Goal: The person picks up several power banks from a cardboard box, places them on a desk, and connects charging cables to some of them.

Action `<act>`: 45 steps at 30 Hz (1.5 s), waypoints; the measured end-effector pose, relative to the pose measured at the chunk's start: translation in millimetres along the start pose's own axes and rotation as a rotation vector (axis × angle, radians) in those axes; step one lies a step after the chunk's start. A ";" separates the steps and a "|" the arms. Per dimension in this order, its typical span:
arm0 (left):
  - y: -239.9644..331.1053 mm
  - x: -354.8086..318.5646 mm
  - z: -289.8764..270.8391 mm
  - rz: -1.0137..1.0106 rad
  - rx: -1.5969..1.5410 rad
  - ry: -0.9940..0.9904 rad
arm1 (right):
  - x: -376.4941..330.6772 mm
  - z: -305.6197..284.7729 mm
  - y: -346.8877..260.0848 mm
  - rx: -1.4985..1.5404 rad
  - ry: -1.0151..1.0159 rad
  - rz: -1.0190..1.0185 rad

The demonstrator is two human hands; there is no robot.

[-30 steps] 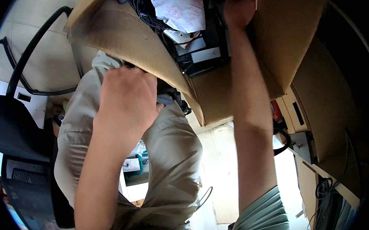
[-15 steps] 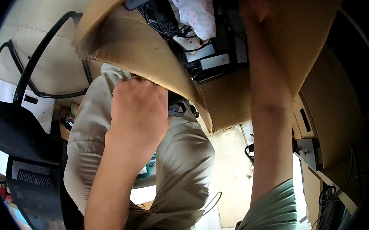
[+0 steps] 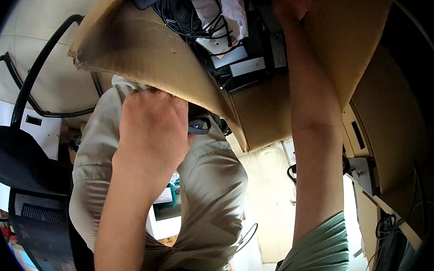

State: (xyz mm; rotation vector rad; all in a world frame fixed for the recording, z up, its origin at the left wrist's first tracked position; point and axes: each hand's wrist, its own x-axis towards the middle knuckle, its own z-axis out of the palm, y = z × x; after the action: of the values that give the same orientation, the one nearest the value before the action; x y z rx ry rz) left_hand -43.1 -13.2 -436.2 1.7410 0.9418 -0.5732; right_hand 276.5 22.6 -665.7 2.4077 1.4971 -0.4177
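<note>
Nearest the camera, the left hand (image 3: 152, 131) has climbed from where it hung a second ago and now sits against the underside of the cardboard box's (image 3: 147, 60) near flap, knuckles up, fingers curled over something at the flap's edge — whether they pinch the cardboard itself or only press against it cannot be told, since the fingertips are hidden behind the back of the hand. Below it lie the person's knees in khaki trousers (image 3: 208, 185), and a black chair frame (image 3: 34, 82) curves off to the left.

Farther out, the right hand (image 3: 289, 2) has pushed deeper into the open box and is now nearly cut off at the top edge; its fingers are out of sight among the contents, so its grip cannot be told either. The box has tipped closer, and more of its inside shows than before: a tangle of black cables (image 3: 184, 22), crumpled white paper (image 3: 226, 7), and flat black and white devices (image 3: 247, 64).

Judging by that shift, the left hand steadies the box from below while the right rummages — the search inside looks under way, with nothing lifted out yet.
</note>
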 end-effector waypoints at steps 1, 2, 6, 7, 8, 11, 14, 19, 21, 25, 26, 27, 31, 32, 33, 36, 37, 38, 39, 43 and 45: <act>-1.6 0.7 0.0 0.004 0.000 -0.024 | 0.8 0.3 3.2 -0.001 -0.002 -0.001; -1.6 0.3 1.5 0.002 -0.001 -0.025 | 1.6 0.8 6.7 0.054 -0.009 -0.070; 0.6 0.7 4.3 -0.001 -0.013 0.016 | -0.2 18.7 2.9 -0.260 0.017 0.047; 1.2 -0.6 2.1 -0.001 -0.021 0.029 | 2.7 22.6 1.8 -0.252 0.016 0.048; 1.1 -0.2 1.3 -0.004 -0.014 0.029 | 7.2 25.2 1.9 -0.259 0.050 0.024; 0.2 1.8 2.2 -0.027 0.041 -0.025 | 24.8 30.8 5.9 -0.280 0.063 0.020; 0.6 -1.2 -1.3 -0.031 0.068 -0.042 | 23.4 29.5 28.4 -0.227 0.067 -0.089; 2.9 9.2 -4.3 -0.038 -0.001 -0.100 | 13.8 19.8 76.0 -0.726 -0.129 -0.433; -0.3 12.2 -5.8 -0.047 0.018 -0.139 | 2.1 0.6 79.2 -0.635 -0.309 -0.525; -0.7 12.7 -5.1 -0.037 0.019 -0.146 | -33.8 -50.9 110.4 -0.229 -0.466 -0.433; -2.0 10.2 -3.9 -0.039 0.036 -0.137 | -50.4 -63.8 100.3 -0.249 -0.560 -0.375; -3.5 8.4 -3.5 -0.053 0.036 -0.143 | -65.0 -65.9 98.1 -0.294 -0.690 -0.346; -0.7 9.3 -2.0 -0.048 0.011 -0.124 | -129.5 -65.6 114.2 -0.330 -0.866 -0.517; -1.4 10.2 -0.1 -0.034 0.001 -0.099 | -142.7 -57.6 110.0 -0.330 -0.867 -0.517; -1.2 11.0 1.2 -0.036 0.002 -0.101 | -155.7 -47.0 104.0 -0.438 -0.933 -0.504; 0.3 9.8 -3.4 -0.044 0.022 -0.100 | -177.7 -23.9 92.6 -0.518 -0.989 -0.486; 1.8 7.3 -8.3 -0.065 0.048 -0.101 | -180.3 -14.6 84.5 -0.488 -0.983 -0.486; 3.6 9.8 -3.5 -0.061 0.048 -0.104 | -180.7 -13.0 86.4 -0.495 -0.987 -0.481; 3.0 12.8 0.9 -0.053 0.041 -0.104 | -178.0 -11.5 88.9 -0.516 -1.040 -0.418; 2.8 7.9 -2.9 -0.041 0.053 -0.065 | -138.6 -2.9 84.3 -0.177 -1.019 -0.106; 2.3 7.2 -1.7 -0.036 0.063 -0.059 | -117.5 1.3 99.7 -0.188 -0.224 -0.481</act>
State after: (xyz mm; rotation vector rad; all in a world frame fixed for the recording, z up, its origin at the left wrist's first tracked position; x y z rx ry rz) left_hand -37.2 -9.6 -439.7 1.7565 0.9241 -0.6813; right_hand 316.5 -117.0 -614.0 1.7809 1.9035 -0.5915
